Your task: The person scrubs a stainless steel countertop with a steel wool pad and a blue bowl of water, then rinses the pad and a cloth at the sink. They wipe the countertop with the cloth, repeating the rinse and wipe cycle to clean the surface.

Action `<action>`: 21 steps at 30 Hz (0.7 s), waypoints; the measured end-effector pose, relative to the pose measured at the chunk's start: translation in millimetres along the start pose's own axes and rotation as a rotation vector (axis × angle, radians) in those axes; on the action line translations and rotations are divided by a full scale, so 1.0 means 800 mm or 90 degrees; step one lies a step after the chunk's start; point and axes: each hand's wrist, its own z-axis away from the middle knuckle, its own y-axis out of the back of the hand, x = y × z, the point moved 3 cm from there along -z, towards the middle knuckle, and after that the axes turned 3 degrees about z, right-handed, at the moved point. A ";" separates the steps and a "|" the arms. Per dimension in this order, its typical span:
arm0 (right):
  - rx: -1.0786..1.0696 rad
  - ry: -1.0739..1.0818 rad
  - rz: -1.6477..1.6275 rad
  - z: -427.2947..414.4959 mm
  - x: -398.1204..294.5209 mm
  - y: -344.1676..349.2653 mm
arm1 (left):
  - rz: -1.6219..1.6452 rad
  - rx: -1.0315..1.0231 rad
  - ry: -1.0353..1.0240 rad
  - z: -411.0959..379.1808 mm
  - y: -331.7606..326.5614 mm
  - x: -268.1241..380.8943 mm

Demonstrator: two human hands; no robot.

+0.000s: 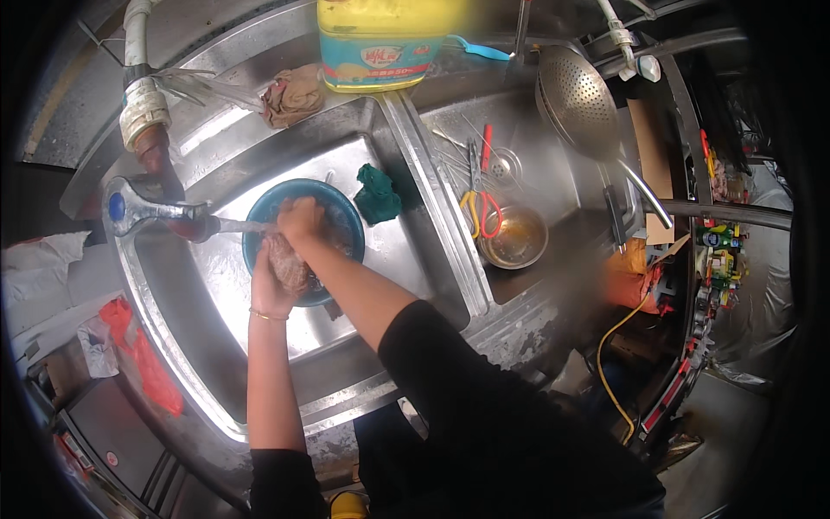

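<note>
A blue-green round basin (pixel 355 224) stands in the left bowl of a stainless steel sink (pixel 421 272). Above it, my left hand (pixel 269 282) holds a wet, wrinkled brownish-pink cloth (pixel 287 263) from the left side. The fingers of my right hand (pixel 300 220) are bent in at the cloth's upper end, touching it; their tips are hidden. Water runs from the metal tap (pixel 162 217) onto the hands and cloth. To the right of the basin, a crumpled dark green cloth (pixel 378 194) lies on the sink floor.
The right bowl holds scissors with red and yellow handles (pixel 480 211), thin skewers and a metal bowl (pixel 513 239). A perforated metal skimmer (pixel 577 104) leans at its far side. Behind stand a yellow oil container (pixel 379 48) and a brownish rag (pixel 293 96). A red plastic bag (pixel 152 370) lies left.
</note>
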 end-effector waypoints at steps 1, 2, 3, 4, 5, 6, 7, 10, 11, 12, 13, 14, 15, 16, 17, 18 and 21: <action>-0.031 0.026 -0.035 0.002 -0.002 0.006 | 0.047 -0.363 0.171 -0.001 0.007 0.020; -0.062 0.052 -0.070 0.001 0.002 0.018 | -0.038 -0.216 0.090 -0.014 0.036 0.020; -0.090 0.076 -0.103 0.000 0.005 0.026 | -0.119 -0.068 0.011 -0.009 0.018 0.025; -0.206 -0.010 -0.217 0.009 0.009 0.023 | -0.120 -0.045 -0.021 -0.015 0.022 0.028; -0.218 0.048 -0.195 0.021 0.010 0.029 | -0.122 -0.023 -0.053 -0.025 0.030 0.029; -0.231 0.110 -0.172 0.040 -0.002 0.051 | -0.122 -0.001 -0.087 -0.039 0.039 0.029; -0.242 0.170 -0.151 0.057 -0.012 0.066 | -0.096 -0.032 -0.104 -0.056 0.045 0.030; 0.037 0.387 -0.274 0.096 -0.026 0.080 | -0.079 -0.060 -0.179 -0.102 0.071 0.028; -0.002 0.388 -0.286 0.104 -0.027 0.080 | -0.110 -0.059 -0.157 -0.106 0.079 0.025; 0.012 0.403 -0.267 0.102 -0.027 0.079 | -0.142 -0.061 -0.131 -0.108 0.082 0.021; 0.025 0.420 -0.249 0.099 -0.028 0.072 | -0.174 -0.062 -0.106 -0.112 0.089 0.020; 0.091 0.328 -0.188 0.096 -0.028 0.056 | -0.152 -0.143 -0.085 -0.118 0.098 0.017; 0.151 0.238 -0.128 0.094 -0.028 0.027 | -0.130 -0.218 -0.065 -0.123 0.113 0.016; 0.227 0.132 -0.058 0.077 -0.015 0.016 | -0.029 -0.111 -0.019 -0.090 0.057 -0.010; 0.127 0.160 -0.081 0.064 -0.015 0.022 | 0.071 0.002 0.014 -0.063 0.029 -0.022; 0.022 0.195 -0.107 0.053 -0.022 0.038 | 0.081 -0.105 0.019 -0.066 0.036 -0.025; -0.105 0.231 -0.109 0.032 -0.024 0.036 | 0.005 -0.020 0.016 -0.058 0.060 -0.036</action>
